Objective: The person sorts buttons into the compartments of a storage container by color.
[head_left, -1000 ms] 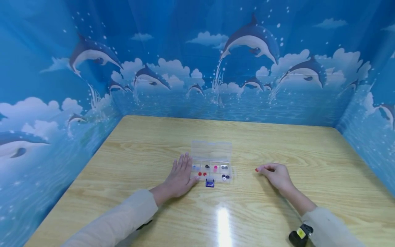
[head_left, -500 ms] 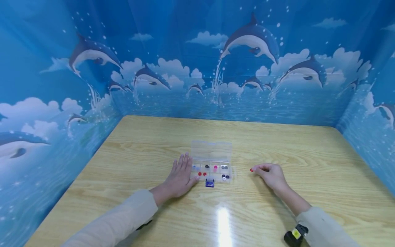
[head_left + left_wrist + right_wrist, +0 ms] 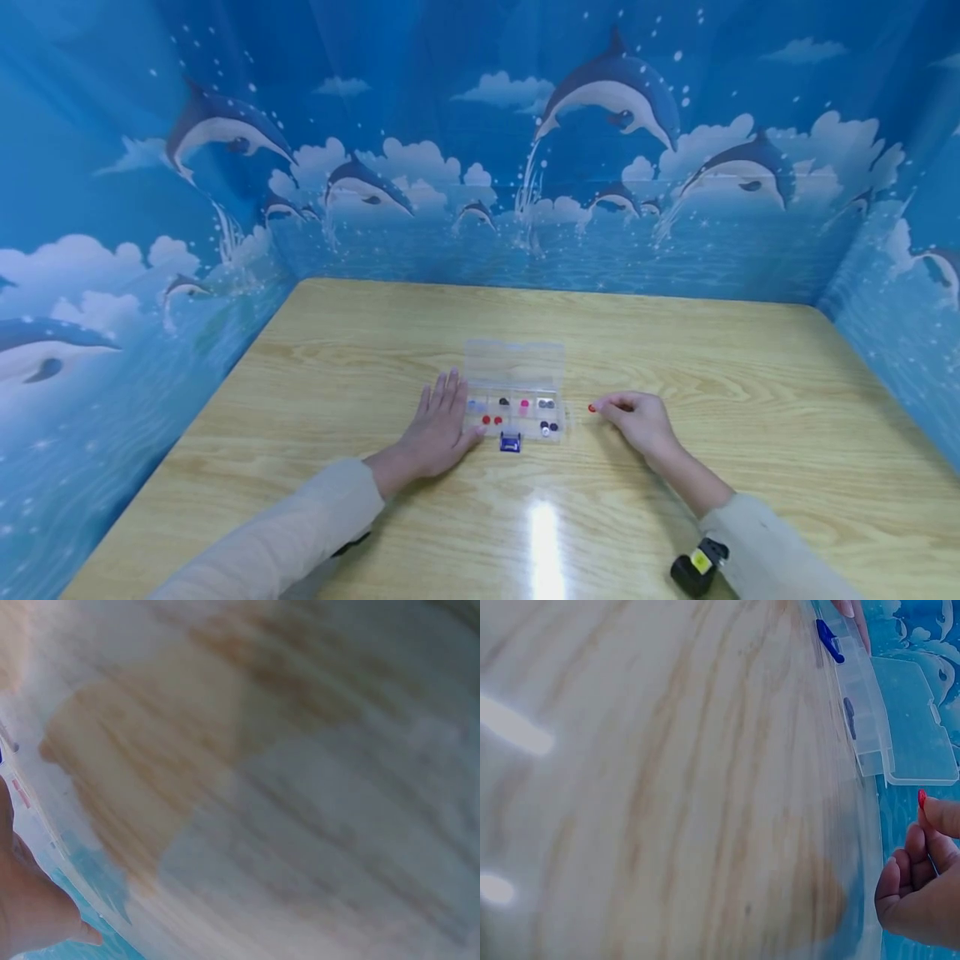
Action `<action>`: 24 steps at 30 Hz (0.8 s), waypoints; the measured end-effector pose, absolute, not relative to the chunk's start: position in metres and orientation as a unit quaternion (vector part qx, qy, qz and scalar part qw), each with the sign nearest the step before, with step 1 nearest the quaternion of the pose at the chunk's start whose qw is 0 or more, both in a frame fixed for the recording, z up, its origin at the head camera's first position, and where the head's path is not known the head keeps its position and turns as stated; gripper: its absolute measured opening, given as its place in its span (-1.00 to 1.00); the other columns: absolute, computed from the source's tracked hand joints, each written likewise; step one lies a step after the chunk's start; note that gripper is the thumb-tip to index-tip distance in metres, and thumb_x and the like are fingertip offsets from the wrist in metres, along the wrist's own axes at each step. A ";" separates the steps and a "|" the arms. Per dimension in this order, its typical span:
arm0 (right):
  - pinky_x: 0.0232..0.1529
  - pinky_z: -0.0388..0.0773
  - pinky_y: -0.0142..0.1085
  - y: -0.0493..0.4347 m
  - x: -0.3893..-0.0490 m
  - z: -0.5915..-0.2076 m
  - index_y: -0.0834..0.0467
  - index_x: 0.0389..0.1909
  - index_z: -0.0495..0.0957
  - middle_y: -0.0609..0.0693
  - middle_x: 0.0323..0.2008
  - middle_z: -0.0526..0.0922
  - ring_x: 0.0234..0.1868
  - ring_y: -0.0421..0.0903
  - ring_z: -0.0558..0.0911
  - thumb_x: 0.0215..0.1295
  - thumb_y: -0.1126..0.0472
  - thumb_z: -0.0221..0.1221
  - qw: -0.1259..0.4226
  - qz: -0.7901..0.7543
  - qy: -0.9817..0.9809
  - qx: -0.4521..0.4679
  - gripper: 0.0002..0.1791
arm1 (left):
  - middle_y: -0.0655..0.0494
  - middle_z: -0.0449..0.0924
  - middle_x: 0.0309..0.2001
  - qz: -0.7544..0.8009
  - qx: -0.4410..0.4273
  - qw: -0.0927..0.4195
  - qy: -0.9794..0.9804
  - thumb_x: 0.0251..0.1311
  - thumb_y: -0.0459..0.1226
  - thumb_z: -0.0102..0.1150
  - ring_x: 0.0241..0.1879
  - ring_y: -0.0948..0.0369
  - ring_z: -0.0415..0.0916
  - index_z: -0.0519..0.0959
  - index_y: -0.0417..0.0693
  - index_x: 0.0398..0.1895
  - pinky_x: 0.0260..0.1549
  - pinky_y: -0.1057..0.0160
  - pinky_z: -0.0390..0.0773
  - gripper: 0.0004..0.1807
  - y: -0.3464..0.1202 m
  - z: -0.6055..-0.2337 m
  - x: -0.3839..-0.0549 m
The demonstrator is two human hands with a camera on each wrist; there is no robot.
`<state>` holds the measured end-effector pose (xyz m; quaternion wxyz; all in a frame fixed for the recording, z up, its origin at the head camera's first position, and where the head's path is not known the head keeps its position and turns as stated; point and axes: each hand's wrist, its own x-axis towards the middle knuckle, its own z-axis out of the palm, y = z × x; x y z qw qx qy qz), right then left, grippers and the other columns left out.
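Observation:
A clear plastic compartment box lies on the table with its lid raised at the back. Small round buttons in red, black, pink, grey and other colours sit in its compartments, among them two red buttons at the front left. Its blue latch hangs at the front edge. My left hand lies flat, fingers straight, against the box's left side. To the right of the box, my right hand pinches a small red button between thumb and forefinger, a short gap away from the box.
The wood-grain table extends around the box on every side. A blue curtain printed with dolphins encloses its back and sides. A black device with a yellow label is at the right wrist. Light glares off the table in front.
My right hand has moved left toward the box, carrying the red button. The left hand and the box stay where they were.

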<state>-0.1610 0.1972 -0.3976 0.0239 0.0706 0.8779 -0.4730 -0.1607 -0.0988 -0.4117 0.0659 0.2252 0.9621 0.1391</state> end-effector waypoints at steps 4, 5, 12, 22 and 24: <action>-0.27 0.42 -0.47 0.193 -0.163 -0.398 0.31 -0.23 0.64 0.12 -0.23 0.71 -0.29 -0.28 0.50 0.22 0.24 0.13 0.025 -0.476 0.876 0.071 -0.77 | -0.26 -0.42 0.45 0.141 0.227 0.066 0.961 0.38 0.08 -0.31 0.45 -0.15 -0.42 -0.19 -0.36 0.42 0.41 -0.11 -0.29 -0.18 -0.099 -0.411 -0.161; -0.29 0.43 -0.48 0.192 -0.163 -0.398 0.31 -0.24 0.64 0.11 -0.24 0.71 -0.32 -0.29 0.49 0.22 0.25 0.14 0.023 -0.479 0.874 0.071 -0.77 | -0.26 -0.42 0.45 0.140 0.227 0.066 0.961 0.38 0.08 -0.31 0.45 -0.15 -0.42 -0.19 -0.36 0.42 0.41 -0.11 -0.29 -0.18 -0.099 -0.411 -0.162; -0.34 0.42 -0.51 0.184 -0.163 -0.396 0.34 -0.26 0.64 0.12 -0.27 0.72 -0.36 -0.31 0.48 0.19 0.29 0.15 0.018 -0.497 0.865 0.069 -0.79 | -0.26 -0.43 0.45 0.140 0.227 0.071 0.961 0.37 0.09 -0.31 0.45 -0.15 -0.42 -0.21 -0.35 0.42 0.41 -0.11 -0.31 -0.16 -0.099 -0.410 -0.161; -0.32 0.39 -0.51 0.172 -0.167 -0.396 0.33 -0.27 0.65 0.08 -0.30 0.73 -0.35 -0.32 0.48 0.17 0.26 0.18 0.013 -0.507 0.859 0.069 -0.79 | -0.23 -0.46 0.45 0.140 0.223 0.074 0.962 0.37 0.11 -0.33 0.45 -0.13 -0.45 -0.23 -0.32 0.43 0.41 -0.10 -0.33 -0.16 -0.098 -0.410 -0.160; -0.32 0.41 -0.50 0.168 -0.167 -0.394 0.33 -0.26 0.64 0.08 -0.30 0.72 -0.35 -0.31 0.48 0.17 0.26 0.18 0.016 -0.514 0.854 0.072 -0.79 | -0.23 -0.46 0.45 0.140 0.223 0.075 0.962 0.37 0.11 -0.33 0.45 -0.13 -0.45 -0.24 -0.32 0.43 0.41 -0.10 -0.33 -0.16 -0.098 -0.410 -0.160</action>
